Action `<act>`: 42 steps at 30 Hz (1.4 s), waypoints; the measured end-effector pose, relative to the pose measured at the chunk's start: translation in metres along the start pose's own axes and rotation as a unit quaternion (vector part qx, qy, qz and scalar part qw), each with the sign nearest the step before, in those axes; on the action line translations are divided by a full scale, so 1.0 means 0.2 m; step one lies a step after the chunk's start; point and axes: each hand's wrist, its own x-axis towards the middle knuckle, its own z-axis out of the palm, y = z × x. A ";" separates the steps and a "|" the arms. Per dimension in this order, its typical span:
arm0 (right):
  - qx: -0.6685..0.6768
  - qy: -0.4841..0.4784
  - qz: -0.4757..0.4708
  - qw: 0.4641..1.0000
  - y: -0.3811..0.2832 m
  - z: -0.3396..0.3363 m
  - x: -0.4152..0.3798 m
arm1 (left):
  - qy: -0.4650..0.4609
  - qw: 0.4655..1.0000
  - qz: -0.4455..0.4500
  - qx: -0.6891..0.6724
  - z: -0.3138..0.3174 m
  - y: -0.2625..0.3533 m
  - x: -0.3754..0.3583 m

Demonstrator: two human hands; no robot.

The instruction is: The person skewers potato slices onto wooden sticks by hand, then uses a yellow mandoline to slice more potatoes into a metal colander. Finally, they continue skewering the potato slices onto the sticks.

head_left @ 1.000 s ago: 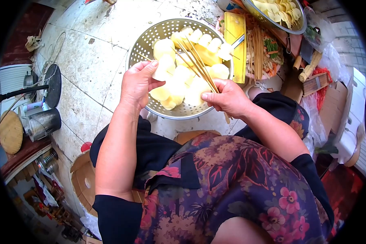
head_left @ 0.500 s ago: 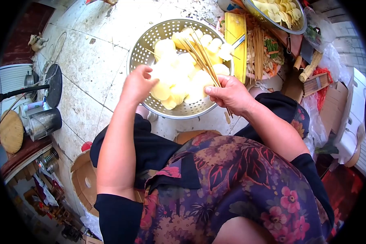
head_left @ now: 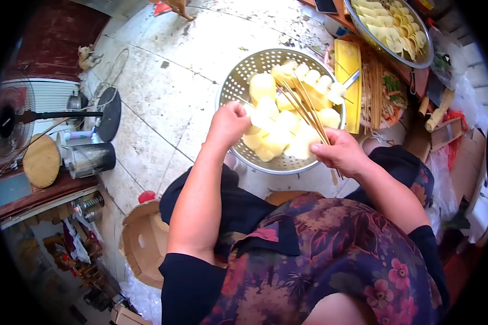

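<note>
A perforated metal colander [head_left: 227, 80] sits on the floor between my knees, holding pale yellow potato slices [head_left: 279, 143], some in stacked rolls threaded on sticks. My right hand [head_left: 340, 153] grips a bundle of thin wooden skewers [head_left: 307, 108] at the colander's right rim, their tips fanned over the slices. Over the left side, my left hand [head_left: 230, 125] is closed with its fingertips pinched beside the slices. A thin stick shows next to those fingers; whether they hold it or a slice is hidden.
A second metal bowl [head_left: 429, 54] of potato slices stands at upper right. Near it are a yellow tray [head_left: 348, 81], more skewers [head_left: 372, 97] and chopped vegetables [head_left: 393, 89]. Left are a fan [head_left: 8, 120] and metal pot [head_left: 95, 160]; a cardboard box [head_left: 143, 244] lies by my leg.
The camera view has turned, shifting the scene right and downward. My left hand has moved up along the colander's side, and its fingers have closed. My right hand keeps the skewers.
</note>
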 end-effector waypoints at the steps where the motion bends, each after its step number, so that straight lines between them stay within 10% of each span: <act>1: 0.002 -0.005 -0.006 1.000 0.00 0.01 0.00 | 0.006 1.000 0.000 0.005 -0.03 0.00 0.00; 3: -0.011 0.001 0.001 1.000 -0.02 0.01 -0.01 | 0.044 0.902 -0.069 -0.425 -0.06 0.02 0.01; 8: -0.007 -0.012 -0.001 1.000 -0.01 0.01 -0.01 | 0.068 0.822 -0.009 -0.565 -0.08 -0.02 0.06; 42: -0.060 0.015 -0.008 0.998 -0.02 0.01 0.00 | 0.091 0.849 -0.022 -0.520 -0.06 0.08 -0.03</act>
